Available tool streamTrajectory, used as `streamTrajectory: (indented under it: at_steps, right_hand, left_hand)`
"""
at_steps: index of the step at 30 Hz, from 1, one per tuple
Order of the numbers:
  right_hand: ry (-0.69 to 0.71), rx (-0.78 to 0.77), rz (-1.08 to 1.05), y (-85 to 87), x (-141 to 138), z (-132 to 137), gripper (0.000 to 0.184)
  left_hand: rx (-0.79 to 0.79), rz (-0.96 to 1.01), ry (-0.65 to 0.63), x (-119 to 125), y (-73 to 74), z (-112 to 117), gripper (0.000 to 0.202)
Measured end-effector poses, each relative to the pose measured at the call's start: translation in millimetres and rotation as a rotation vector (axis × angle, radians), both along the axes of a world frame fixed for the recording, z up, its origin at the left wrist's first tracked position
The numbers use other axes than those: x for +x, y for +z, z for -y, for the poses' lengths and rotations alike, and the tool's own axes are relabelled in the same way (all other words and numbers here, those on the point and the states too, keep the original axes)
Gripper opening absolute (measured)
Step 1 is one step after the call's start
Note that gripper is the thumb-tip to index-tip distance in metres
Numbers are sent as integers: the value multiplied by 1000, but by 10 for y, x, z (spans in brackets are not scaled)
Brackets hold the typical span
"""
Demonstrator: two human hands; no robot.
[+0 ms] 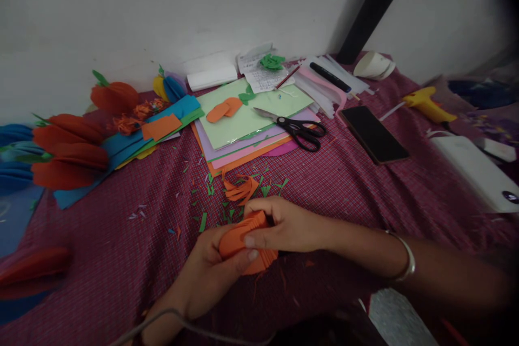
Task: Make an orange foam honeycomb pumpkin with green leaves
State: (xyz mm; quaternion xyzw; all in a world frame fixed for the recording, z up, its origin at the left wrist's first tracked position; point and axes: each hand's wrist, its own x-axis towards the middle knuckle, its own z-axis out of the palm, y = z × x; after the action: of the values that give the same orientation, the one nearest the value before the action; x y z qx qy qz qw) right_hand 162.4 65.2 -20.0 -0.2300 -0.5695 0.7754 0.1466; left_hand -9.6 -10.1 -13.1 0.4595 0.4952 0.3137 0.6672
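Note:
Between my two hands is a thick stack of orange paper cutouts (pixel 235 240) with rounded ends, its layers slightly fanned. My left hand (pixel 214 265) grips it from the left, thumb on top. My right hand (pixel 279 227) closes on it from the right, with the thumb pressed on the upper face. Just beyond lie orange paper trimmings (pixel 240 189) and green scraps (pixel 203 221). Black-handled scissors (pixel 300 128) rest on a pile of coloured paper sheets (pixel 251 113), near two orange oval cutouts (pixel 224 110) and green paper leaves (pixel 247 96).
Finished-looking orange paper pumpkins (pixel 71 165) and blue paper strips (pixel 130 146) occupy the left. Toward the right are a phone (pixel 375 135), a yellow glue gun (pixel 432 104), a white device (pixel 474 170) and a paper cup (pixel 373 66). A black post (pixel 373 11) stands against the wall.

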Motion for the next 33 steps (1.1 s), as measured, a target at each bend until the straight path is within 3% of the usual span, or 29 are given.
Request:
streamTrajectory:
  at_steps: [10,18,33]
  right_hand:
    - [-2,18,18,2,-3,-1,42]
    - [-7,59,11,-19,4,5,30]
    - [-13,54,-10,-30,-1,-2,36]
  left_hand:
    - [-15,-19,18,13,17,-12,24]
    - [6,-16,14,22,10,-16,22]
    - [0,-74,36,7,-20,-13,21]
